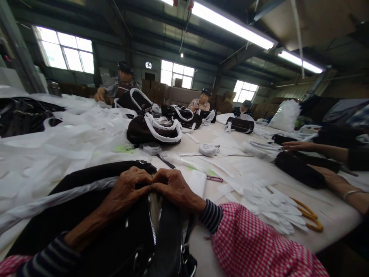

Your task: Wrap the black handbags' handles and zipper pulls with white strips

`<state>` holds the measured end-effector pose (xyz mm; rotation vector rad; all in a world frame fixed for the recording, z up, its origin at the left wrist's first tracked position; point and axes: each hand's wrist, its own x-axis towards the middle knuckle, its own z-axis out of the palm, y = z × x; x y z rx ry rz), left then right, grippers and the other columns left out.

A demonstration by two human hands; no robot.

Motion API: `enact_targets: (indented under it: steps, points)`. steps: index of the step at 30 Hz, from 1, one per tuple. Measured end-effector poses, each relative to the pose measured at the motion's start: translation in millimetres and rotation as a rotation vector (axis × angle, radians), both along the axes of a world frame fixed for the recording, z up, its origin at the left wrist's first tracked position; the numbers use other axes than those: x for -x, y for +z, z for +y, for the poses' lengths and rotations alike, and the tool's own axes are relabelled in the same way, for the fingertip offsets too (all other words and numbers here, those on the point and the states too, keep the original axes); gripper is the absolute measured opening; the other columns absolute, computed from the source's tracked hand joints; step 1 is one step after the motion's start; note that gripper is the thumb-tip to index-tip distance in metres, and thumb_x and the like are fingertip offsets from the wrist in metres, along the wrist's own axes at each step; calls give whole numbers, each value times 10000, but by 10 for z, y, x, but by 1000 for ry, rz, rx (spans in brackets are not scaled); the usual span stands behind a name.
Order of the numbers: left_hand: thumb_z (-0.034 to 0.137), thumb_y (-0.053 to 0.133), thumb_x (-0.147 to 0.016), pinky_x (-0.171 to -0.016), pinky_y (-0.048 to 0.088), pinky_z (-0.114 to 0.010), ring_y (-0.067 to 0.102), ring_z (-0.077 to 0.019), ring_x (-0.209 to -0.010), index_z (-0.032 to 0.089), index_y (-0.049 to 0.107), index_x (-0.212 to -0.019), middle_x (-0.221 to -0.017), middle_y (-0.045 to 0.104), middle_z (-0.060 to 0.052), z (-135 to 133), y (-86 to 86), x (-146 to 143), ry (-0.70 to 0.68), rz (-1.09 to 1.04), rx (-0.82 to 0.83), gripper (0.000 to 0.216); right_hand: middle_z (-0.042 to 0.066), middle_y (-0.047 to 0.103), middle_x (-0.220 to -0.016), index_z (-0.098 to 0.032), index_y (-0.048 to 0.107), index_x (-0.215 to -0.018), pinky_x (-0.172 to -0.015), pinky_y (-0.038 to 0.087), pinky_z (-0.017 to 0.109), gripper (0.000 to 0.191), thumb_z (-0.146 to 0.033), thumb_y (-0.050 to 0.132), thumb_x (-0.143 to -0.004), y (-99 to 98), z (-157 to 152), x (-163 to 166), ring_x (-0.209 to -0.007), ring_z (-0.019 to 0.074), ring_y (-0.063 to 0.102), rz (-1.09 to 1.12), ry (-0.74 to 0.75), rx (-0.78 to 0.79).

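Observation:
A black handbag (121, 240) lies close in front of me, its top zipper (152, 227) partly open and a pale lining showing in the gap. My left hand (129, 186) is closed, fingertips pinched at the far end of the zipper opening. There my right hand (173, 187) meets it, also closed in a pinch, with the fingertips of both hands touching. The fingers hide whether they grip the fabric edge or the zipper pull. White wrapping (62, 198) covers the bag's handle, which lies to the left of my left hand.
Wrapped black handbags (154, 129) stand farther up the table. White sheeting (66, 134) is heaped at left. Yellow-handled scissors (308, 215) lie beside white paper pieces (271, 207). At right, a co-worker's hands (300, 146) touch a black bag (300, 169). Other people sit beyond.

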<state>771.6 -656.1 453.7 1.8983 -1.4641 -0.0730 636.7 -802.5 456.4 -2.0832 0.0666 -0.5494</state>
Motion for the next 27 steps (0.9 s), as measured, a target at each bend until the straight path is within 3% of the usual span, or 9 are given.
enact_targets:
  steps: [3,5,9,12,17,20,23,27]
  points:
    - [464,652,-862,-930,454,-413,605,-263,-976,260,764,-847,-944,714,-41,-11,-47,-1,49,-32,12,234,-13,702,-802,-173,723,-859,-706,459,240,27,-174,705,-840,173,-125,84,-751,140,626,1,28,44]
    - [459,648,-862,-947,446,-418,604,-259,-972,258,763,-857,-958,699,-43,-18,-65,-4,62,-34,15,231,-5,697,-788,-162,713,-848,-707,457,244,49,-187,674,-862,374,-367,205,-738,141,623,29,-26,157]
    - [465,631,-871,-922,452,-396,605,-250,-960,255,768,-862,-964,689,-49,-33,-76,-14,49,-45,19,251,44,732,-911,-157,721,-938,-772,458,256,171,-186,553,-929,690,-1105,566,-833,164,644,295,-393,563]
    - [481,648,-853,-899,456,-388,610,-252,-944,253,772,-849,-950,685,-50,-44,-91,-34,52,-59,29,260,79,744,-1056,-168,743,-931,-869,450,267,197,-132,552,-898,639,-1553,774,-982,198,653,529,-519,721]
    - [471,651,-860,-909,460,-384,616,-241,-940,253,770,-853,-955,682,-43,-49,-119,-68,44,-96,18,249,101,740,-1083,-178,748,-908,-907,449,301,213,-77,581,-823,285,-1771,796,-1074,242,642,655,-550,743]
    - [474,652,-854,-909,464,-400,617,-249,-940,250,770,-841,-945,682,-50,-47,-108,-65,53,-99,-2,254,119,739,-1072,-166,742,-869,-910,444,319,214,-61,561,-822,186,-1786,766,-1096,259,640,664,-557,742]
    - [474,659,-847,-899,470,-417,621,-264,-939,244,772,-832,-940,686,-65,-46,-90,-52,59,-87,-10,256,103,751,-999,-165,731,-808,-851,456,298,123,-117,618,-821,236,-1861,826,-1034,247,665,657,-544,694]
    - [462,661,-848,-887,471,-427,624,-274,-922,240,767,-820,-937,685,-71,-48,-97,-54,47,-83,13,248,55,725,-739,-149,705,-754,-644,463,236,132,-250,663,-829,458,-2032,1136,-713,172,685,673,-486,545]
